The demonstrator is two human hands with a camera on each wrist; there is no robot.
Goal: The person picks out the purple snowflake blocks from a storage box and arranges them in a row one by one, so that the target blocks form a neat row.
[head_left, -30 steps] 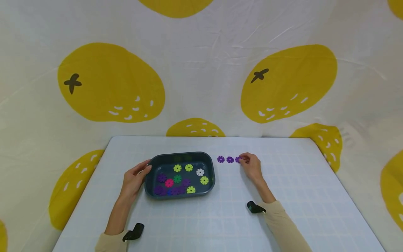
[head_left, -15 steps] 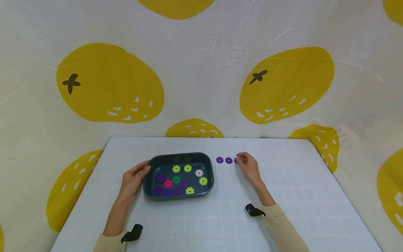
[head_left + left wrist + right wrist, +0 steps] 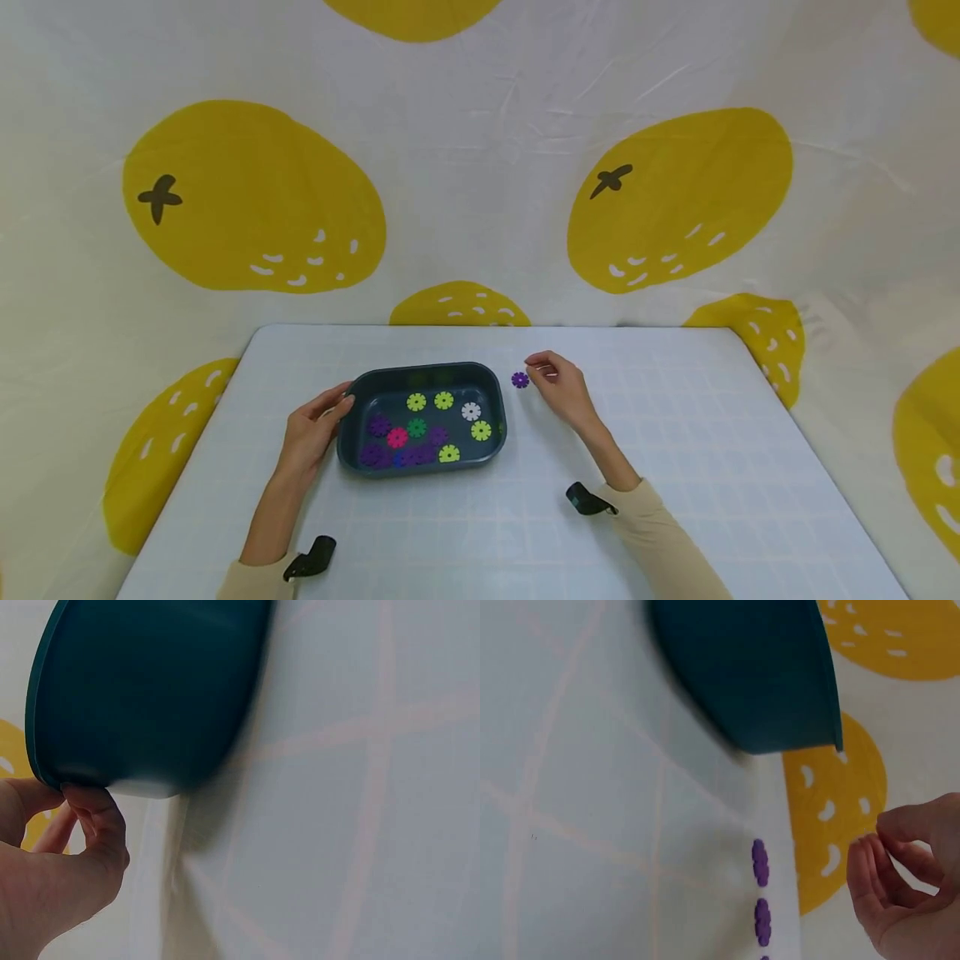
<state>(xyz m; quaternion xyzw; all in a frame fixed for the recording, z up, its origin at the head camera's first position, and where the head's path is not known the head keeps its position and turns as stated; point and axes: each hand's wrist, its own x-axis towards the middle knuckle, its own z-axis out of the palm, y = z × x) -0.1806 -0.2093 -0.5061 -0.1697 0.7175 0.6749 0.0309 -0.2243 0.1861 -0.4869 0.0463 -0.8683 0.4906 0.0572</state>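
My left hand [image 3: 306, 437] pinches the left end of a dark teal plastic tray [image 3: 442, 375] between thumb and fingers; the left wrist view shows the grip at the rim. Notched flower-shaped plastic discs lie in the tray: several yellow [image 3: 481, 430] and purple [image 3: 380, 425], plus white [image 3: 471, 411], pink [image 3: 397, 437], green [image 3: 416, 427] and blue. To the tray's right, a purple disc [image 3: 520, 380] lies on the table beside my right hand [image 3: 561, 390], which covers the others there. The right wrist view shows purple discs [image 3: 760, 862] in a row; the right hand's loosely curled fingers hold nothing visible.
A white table [image 3: 675, 467] with a faint grid carries everything. Behind it hangs a pale cloth [image 3: 480, 183] printed with yellow fruit. Small black cameras sit at the left wrist [image 3: 311, 557] and right wrist [image 3: 588, 500].
My right hand has left the third purple disc at the row's right end and moved left, above the row, towards the tray. The left hand keeps its hold on the tray.
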